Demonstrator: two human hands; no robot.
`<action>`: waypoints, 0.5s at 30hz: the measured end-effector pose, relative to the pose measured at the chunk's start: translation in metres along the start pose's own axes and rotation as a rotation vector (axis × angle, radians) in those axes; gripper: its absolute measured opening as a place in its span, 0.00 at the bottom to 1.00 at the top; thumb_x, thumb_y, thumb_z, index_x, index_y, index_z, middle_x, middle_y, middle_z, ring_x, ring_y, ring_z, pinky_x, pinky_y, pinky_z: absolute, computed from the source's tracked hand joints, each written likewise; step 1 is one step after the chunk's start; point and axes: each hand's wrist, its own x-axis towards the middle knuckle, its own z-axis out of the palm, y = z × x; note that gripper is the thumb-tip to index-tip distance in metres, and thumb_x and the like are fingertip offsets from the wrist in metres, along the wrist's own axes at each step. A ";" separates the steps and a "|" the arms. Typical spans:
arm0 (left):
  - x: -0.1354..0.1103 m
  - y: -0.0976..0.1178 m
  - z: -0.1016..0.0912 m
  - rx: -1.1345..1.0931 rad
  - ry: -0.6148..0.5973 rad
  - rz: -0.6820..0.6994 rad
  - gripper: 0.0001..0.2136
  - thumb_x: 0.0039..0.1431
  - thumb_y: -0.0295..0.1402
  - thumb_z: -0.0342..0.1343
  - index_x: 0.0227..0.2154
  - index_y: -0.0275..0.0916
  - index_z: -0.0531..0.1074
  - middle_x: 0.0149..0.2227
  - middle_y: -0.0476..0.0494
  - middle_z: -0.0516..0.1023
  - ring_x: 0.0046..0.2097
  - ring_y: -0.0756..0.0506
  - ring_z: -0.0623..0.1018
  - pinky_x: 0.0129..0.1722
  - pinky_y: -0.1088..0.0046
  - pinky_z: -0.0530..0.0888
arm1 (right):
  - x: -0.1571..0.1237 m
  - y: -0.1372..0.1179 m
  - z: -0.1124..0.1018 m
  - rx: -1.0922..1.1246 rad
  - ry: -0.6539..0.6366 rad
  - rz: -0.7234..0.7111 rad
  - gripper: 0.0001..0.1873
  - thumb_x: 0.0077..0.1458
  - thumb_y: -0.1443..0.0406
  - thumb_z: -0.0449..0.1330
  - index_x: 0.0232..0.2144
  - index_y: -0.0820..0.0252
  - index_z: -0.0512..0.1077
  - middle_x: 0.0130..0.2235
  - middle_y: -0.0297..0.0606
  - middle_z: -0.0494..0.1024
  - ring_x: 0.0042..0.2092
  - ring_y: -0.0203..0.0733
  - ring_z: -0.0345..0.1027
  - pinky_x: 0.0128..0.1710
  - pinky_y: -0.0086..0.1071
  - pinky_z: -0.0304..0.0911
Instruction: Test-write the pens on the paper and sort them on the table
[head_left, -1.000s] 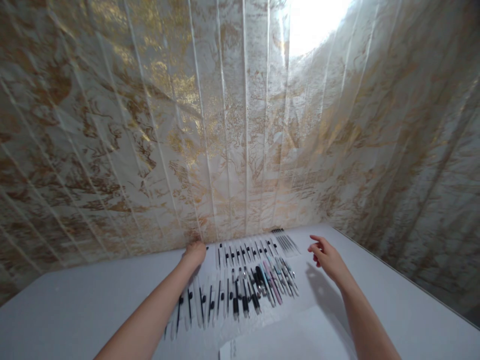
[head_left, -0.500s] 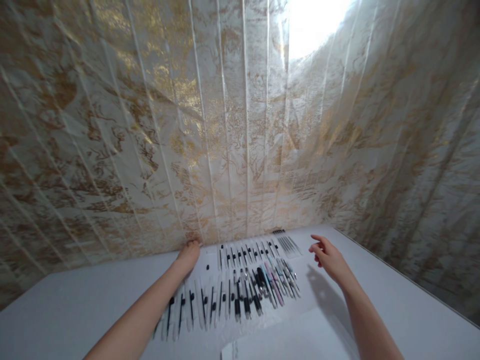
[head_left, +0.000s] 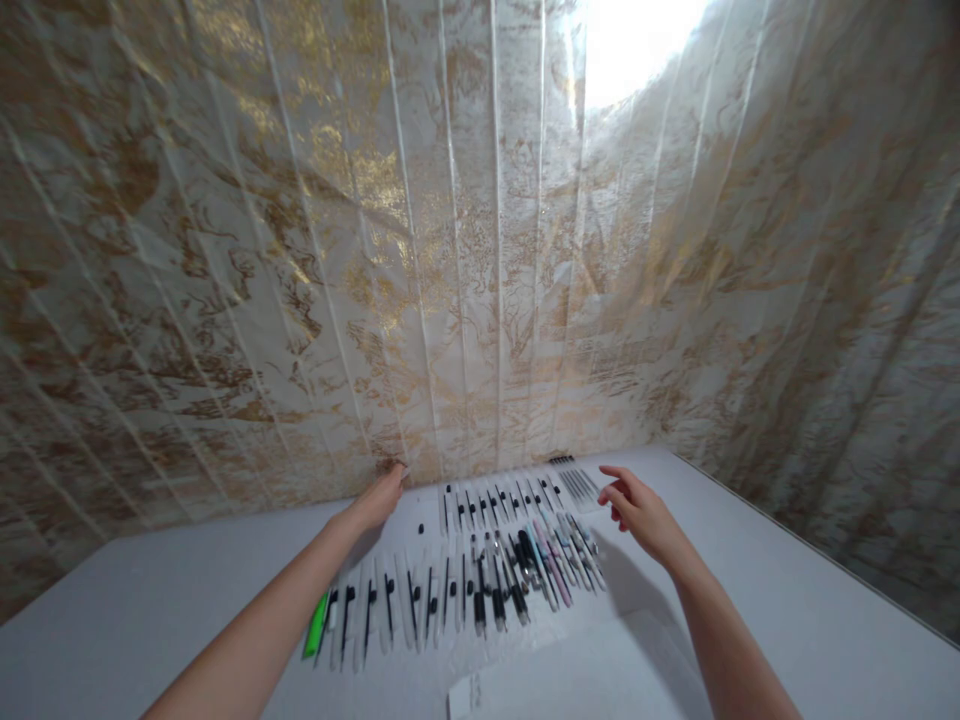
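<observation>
Pens [head_left: 480,575] already lie in two neat rows on the white tabletop [head_left: 150,610], green marker [head_left: 316,625] at the near left end, left hand [head_left: 381,495] flat and empty at the far row's left end, right hand [head_left: 637,510] hovering loosely spread, holding nothing, so little looks left.

You get strong light from a blown-out white patch at the top of the frame, right of centre; no detail survives inside it. It puts glare and gold sheen on the curtain [head_left: 450,300], brightest near the middle and dimmer toward both sides. Your right hand [head_left: 637,510] throws a soft shadow on the table [head_left: 787,600] below it. The wide lens bends the curtain folds and table edges outward. The pens [head_left: 480,570] look slightly soft, small and low in frame.
</observation>
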 end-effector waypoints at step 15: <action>-0.007 0.021 0.021 -0.006 0.001 0.059 0.13 0.63 0.36 0.54 0.49 0.37 0.68 0.48 0.42 0.74 0.44 0.44 0.76 0.44 0.59 0.75 | -0.002 -0.005 -0.001 0.001 -0.038 -0.024 0.23 0.48 0.58 0.50 0.45 0.62 0.67 0.27 0.34 0.73 0.23 0.36 0.63 0.18 0.28 0.62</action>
